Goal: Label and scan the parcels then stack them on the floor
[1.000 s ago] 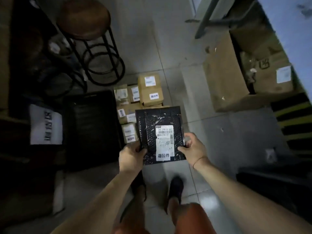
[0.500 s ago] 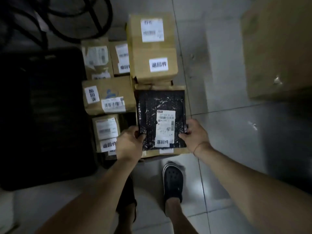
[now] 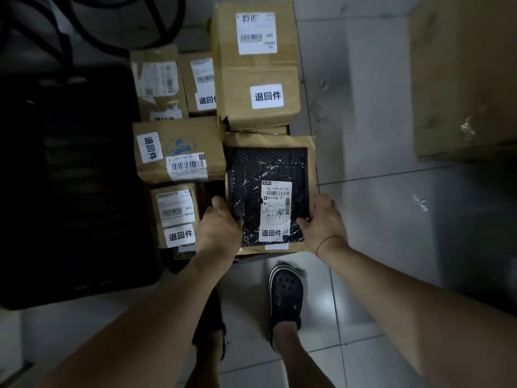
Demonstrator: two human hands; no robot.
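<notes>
Grey tiled floor (image 3: 363, 107), pretty dim, with a big cardboard box (image 3: 464, 79) off to the right and some dark black bin (image 3: 84, 177) on the left. Between them is a cluster of brown cardboard parcels (image 3: 179, 149), most with barcode labels and white 退回件 stickers. The tallest one (image 3: 257, 71) is at the back. Right in front of it is a flat brown parcel (image 3: 268, 141), and the black bubble mailer (image 3: 268, 169) sits over its top, shiny and crinkly; can't tell if it's fully set down. Left hand (image 3: 221, 228) grips its left edge, right hand (image 3: 324, 222) grips the right edge, thumbs on top. The mailer has a white shipping label (image 3: 276, 203) with a barcode, and a small 退回件 sticker (image 3: 271, 233) just below it.
</notes>
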